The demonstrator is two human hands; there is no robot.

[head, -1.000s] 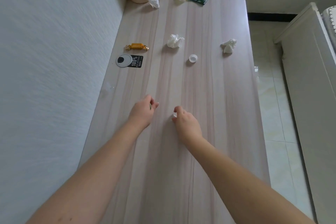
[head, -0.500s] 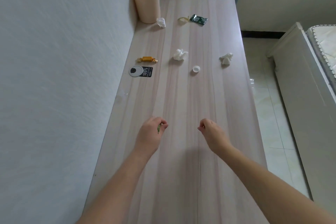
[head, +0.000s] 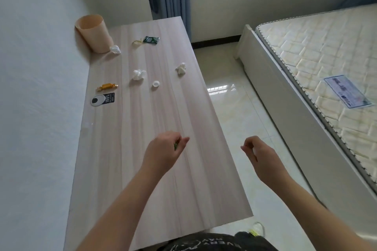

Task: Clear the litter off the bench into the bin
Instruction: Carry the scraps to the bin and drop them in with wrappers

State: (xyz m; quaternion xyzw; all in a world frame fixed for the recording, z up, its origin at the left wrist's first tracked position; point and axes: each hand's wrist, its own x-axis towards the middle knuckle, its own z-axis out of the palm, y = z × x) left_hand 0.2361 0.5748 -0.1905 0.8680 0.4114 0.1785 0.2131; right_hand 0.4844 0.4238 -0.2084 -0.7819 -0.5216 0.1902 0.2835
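Head view: left hand (head: 163,153) above the near worktop (head: 142,189), grip pinching a small green scrap (head: 175,146). Right hand (head: 259,155) off the worktop's right edge, fingers curled; contents unclear. Tissues, wrappers, cap lie far; bin (head: 94,35) at the far-left corner.

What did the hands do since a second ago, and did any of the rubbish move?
Both hands lifted off the bench and drew apart. The left hand stays curled around something small and green; the right hand swung out past the bench edge, fingertips pinched, and whether it holds anything is unclear. The camera tipped up too. The tissues, gold candy, cap, wrappers and bin stayed put.
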